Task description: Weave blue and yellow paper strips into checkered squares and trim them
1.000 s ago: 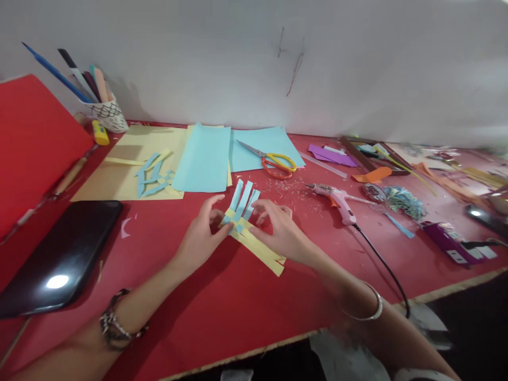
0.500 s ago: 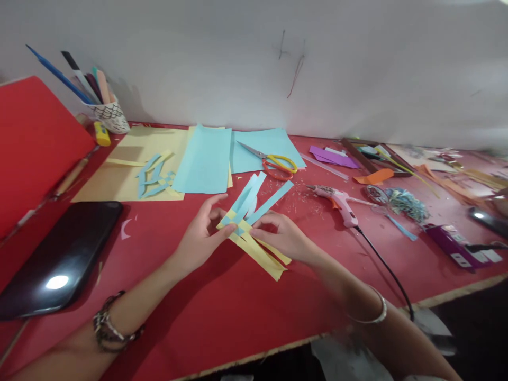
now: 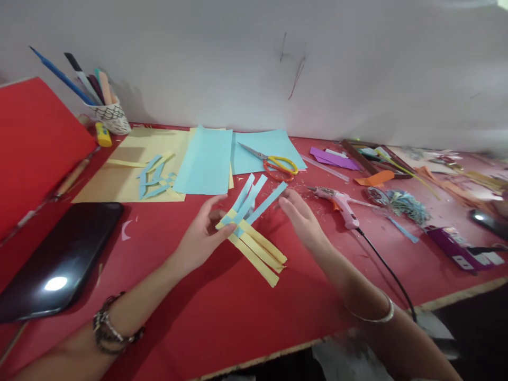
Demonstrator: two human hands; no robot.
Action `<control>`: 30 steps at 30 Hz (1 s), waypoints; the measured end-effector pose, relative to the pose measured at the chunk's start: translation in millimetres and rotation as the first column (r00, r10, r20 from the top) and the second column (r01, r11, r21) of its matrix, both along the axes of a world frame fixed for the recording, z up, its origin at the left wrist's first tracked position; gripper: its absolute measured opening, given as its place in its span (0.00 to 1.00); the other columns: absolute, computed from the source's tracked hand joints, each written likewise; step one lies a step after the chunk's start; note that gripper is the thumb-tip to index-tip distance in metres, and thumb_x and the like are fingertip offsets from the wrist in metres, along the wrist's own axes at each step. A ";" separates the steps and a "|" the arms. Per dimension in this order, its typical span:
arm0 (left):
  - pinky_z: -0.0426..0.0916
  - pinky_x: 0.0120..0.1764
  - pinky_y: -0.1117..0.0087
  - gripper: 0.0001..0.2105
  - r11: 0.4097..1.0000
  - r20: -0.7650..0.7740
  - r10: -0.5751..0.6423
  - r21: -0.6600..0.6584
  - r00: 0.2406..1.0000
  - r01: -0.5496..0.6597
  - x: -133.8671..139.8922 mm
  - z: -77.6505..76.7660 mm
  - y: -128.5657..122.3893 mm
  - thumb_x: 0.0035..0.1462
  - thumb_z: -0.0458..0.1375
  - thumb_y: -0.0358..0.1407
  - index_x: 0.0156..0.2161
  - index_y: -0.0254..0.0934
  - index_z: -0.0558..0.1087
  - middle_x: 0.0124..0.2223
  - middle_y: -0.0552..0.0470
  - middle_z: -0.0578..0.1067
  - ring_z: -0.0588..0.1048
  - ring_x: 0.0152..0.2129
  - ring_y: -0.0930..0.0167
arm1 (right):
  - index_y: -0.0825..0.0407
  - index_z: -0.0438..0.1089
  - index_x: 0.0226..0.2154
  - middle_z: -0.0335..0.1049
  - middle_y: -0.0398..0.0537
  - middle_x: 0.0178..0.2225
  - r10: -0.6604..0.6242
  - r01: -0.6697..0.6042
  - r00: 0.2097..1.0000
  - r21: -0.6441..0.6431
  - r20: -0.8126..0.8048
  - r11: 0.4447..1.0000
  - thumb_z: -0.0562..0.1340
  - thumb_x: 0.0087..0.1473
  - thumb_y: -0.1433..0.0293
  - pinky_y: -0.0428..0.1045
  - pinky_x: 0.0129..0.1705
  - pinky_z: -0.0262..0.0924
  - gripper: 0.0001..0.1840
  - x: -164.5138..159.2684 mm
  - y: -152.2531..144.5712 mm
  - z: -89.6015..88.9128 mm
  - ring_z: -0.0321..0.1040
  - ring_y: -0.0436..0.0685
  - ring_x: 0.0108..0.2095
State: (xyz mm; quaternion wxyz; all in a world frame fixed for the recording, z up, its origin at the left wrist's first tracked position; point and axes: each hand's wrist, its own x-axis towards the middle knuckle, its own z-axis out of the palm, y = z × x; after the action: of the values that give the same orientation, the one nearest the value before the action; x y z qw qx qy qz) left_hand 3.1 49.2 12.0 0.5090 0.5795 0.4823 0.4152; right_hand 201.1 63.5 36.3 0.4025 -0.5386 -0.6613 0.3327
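Between the thumb and fingers of my left hand (image 3: 204,230) is a piece of woven paper strips (image 3: 240,225), blue and yellow, held just above the red table. Loose blue ends fan out toward the wall, while the yellow ends point down to the right. Close to the tip of the rightmost blue strip is my right hand (image 3: 304,222), its thumb and fingers apart and nothing visible in them. Scissors (image 3: 278,162) with yellow and red handles lie behind the weave on blue paper (image 3: 257,151). A pink glue gun (image 3: 341,203) rests right of my right hand.
On the left are a dark phone-like slab (image 3: 59,259), a red board (image 3: 35,143) and a cup of pens (image 3: 113,116). Folded paper strips (image 3: 156,177) lie on yellow paper (image 3: 95,182). A yarn bundle (image 3: 408,206) and purple box (image 3: 456,246) lie right.
My right hand has let go of the weave and moved right and slightly up, its fingers parting. The yellow ends have spread apart. My left hand keeps its hold.
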 end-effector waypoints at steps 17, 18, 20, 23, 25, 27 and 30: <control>0.63 0.29 0.73 0.29 0.985 -0.029 -0.165 0.042 0.986 0.166 6.6 2.8 -10.9 0.50 0.54 0.41 0.56 0.37 0.53 0.27 0.58 0.66 0.66 0.24 0.75 | 0.50 0.67 0.27 0.69 0.41 0.27 0.290 -0.335 0.828 0.010 0.480 0.942 0.55 0.54 0.64 0.57 0.48 0.41 0.10 -17.4 -21.4 7.1 0.64 0.50 0.30; 0.64 0.30 0.73 0.28 0.985 -0.033 -0.162 0.052 0.986 0.164 6.1 3.0 -10.6 0.50 0.54 0.41 0.56 0.37 0.53 0.27 0.58 0.66 0.67 0.24 0.75 | 0.51 0.66 0.24 0.68 0.40 0.24 0.289 -0.322 0.849 0.000 0.441 0.947 0.55 0.54 0.64 0.56 0.46 0.44 0.11 -17.8 -20.5 5.6 0.63 0.49 0.27; 0.65 0.31 0.72 0.26 0.984 -0.069 -0.150 0.086 0.986 0.156 3.6 4.0 -8.1 0.49 0.55 0.41 0.53 0.38 0.57 0.28 0.57 0.68 0.68 0.25 0.74 | 0.52 0.64 0.21 0.66 0.39 0.21 0.260 -0.283 0.892 0.009 0.369 0.959 0.55 0.53 0.66 0.53 0.42 0.47 0.12 -17.6 -18.3 3.6 0.60 0.47 0.23; 0.65 0.33 0.70 0.11 0.972 -0.224 -0.168 0.124 0.960 0.199 -1.9 6.4 -2.7 0.48 0.55 0.42 0.34 0.37 0.69 0.27 0.54 0.70 0.69 0.27 0.72 | 0.52 0.61 0.19 0.61 0.37 0.18 0.198 -0.209 0.946 0.016 0.257 0.978 0.54 0.51 0.66 0.49 0.35 0.50 0.13 -16.1 -15.0 2.6 0.56 0.46 0.21; 0.64 0.32 0.70 0.12 0.965 -0.308 -0.178 0.130 0.935 0.226 -4.9 8.0 -0.2 0.49 0.53 0.43 0.23 0.37 0.67 0.25 0.54 0.70 0.69 0.25 0.72 | 0.52 0.59 0.19 0.59 0.38 0.18 0.164 -0.167 0.971 -0.002 0.172 0.986 0.54 0.51 0.66 0.46 0.31 0.51 0.12 -15.0 -13.6 2.8 0.55 0.46 0.21; 0.64 0.30 0.71 0.13 0.964 -0.338 -0.158 0.149 0.928 0.218 -6.7 9.0 0.9 0.50 0.51 0.43 0.21 0.37 0.66 0.24 0.55 0.68 0.67 0.22 0.73 | 0.51 0.59 0.20 0.58 0.38 0.19 0.136 -0.135 0.984 -0.019 0.113 0.991 0.53 0.51 0.65 0.45 0.29 0.51 0.11 -14.5 -12.9 2.8 0.55 0.47 0.22; 0.63 0.30 0.72 0.13 0.953 -0.354 -0.148 0.198 0.924 0.228 -7.6 9.1 0.8 0.51 0.51 0.42 0.22 0.38 0.67 0.24 0.56 0.69 0.67 0.22 0.73 | 0.51 0.59 0.21 0.56 0.38 0.19 0.146 -0.141 0.984 -0.061 0.101 0.988 0.53 0.50 0.64 0.45 0.28 0.50 0.11 -14.8 -13.0 2.3 0.52 0.47 0.22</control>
State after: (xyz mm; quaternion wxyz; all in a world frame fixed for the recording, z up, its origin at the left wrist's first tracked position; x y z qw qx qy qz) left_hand -4.5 50.0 21.1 0.3850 0.7416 0.4509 0.3138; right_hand 186.3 50.5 38.7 0.3273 -0.5170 -0.7094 0.3497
